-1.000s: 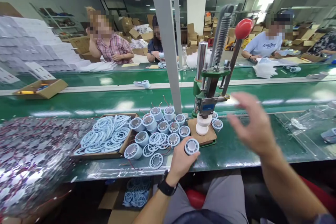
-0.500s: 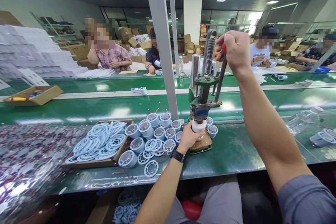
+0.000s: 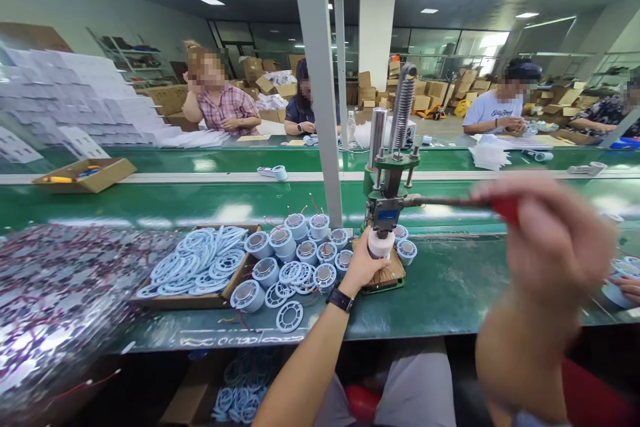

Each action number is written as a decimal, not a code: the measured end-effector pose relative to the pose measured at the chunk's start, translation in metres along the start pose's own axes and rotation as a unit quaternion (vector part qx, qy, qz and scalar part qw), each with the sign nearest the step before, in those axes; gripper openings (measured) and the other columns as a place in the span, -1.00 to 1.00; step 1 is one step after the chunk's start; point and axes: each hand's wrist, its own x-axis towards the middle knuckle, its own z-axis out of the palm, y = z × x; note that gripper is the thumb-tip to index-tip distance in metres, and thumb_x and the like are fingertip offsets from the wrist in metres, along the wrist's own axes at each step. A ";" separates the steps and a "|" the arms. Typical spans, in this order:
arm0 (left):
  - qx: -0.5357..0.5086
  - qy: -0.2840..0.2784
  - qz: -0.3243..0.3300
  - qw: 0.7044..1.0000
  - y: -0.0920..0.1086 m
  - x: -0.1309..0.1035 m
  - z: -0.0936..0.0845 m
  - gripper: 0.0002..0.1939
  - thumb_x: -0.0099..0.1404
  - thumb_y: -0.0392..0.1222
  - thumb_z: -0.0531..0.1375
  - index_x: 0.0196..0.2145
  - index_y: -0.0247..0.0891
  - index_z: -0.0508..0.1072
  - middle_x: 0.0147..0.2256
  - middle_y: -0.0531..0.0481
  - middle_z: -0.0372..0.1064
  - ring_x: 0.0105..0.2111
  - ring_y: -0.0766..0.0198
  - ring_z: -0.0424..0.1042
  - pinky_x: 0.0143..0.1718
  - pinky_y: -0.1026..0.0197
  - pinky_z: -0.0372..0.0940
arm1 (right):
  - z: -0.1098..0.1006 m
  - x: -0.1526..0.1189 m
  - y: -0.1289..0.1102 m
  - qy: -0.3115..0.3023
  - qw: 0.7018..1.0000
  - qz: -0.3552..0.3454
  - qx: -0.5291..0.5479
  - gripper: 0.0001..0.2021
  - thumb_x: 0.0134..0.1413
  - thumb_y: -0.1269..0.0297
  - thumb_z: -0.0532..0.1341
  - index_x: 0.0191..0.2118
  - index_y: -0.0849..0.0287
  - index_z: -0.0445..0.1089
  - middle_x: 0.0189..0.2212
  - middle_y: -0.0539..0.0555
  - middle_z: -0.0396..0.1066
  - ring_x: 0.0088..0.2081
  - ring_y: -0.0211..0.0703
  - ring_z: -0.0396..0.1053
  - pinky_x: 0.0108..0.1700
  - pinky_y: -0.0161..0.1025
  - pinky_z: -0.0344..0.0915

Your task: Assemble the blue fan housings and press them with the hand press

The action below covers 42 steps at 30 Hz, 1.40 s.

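Note:
A hand press (image 3: 387, 203) with a spring and a metal column stands on the green bench. My left hand (image 3: 364, 263), with a black watch on the wrist, is wrapped round a white round piece (image 3: 381, 244) under the press head. My right hand (image 3: 555, 233), smeared by motion, is closed on the red grip of the press lever (image 3: 450, 201), which points level to the right. Light blue round housings (image 3: 281, 241) with metal discs stand left of the press. Several flat blue rings (image 3: 289, 315) lie among and in front of them.
A cardboard tray (image 3: 190, 302) heaped with blue rings sits left of the housings, beside wrapped parts (image 3: 65, 293) with red wires. A grey post (image 3: 323, 100) rises behind. People sit across the belt; another person's hand (image 3: 627, 288) is at the right edge.
My right hand has swung the lever from upright down to level, moving right and toward me. My left hand stays at the white piece. A person's hand has appeared at the right edge.

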 end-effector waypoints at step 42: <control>0.558 0.263 -0.102 0.781 -0.017 -0.179 -0.116 -0.60 0.27 -0.13 0.26 0.03 -0.30 0.39 -0.07 -0.25 0.37 -0.07 -0.14 0.35 -0.08 -0.18 0.31 | -0.034 -0.200 0.141 -0.047 0.898 0.280 -0.337 -0.20 -0.02 -0.28 0.17 0.33 -0.12 0.16 0.04 0.40 0.37 0.20 0.59 0.22 0.01 0.48 0.24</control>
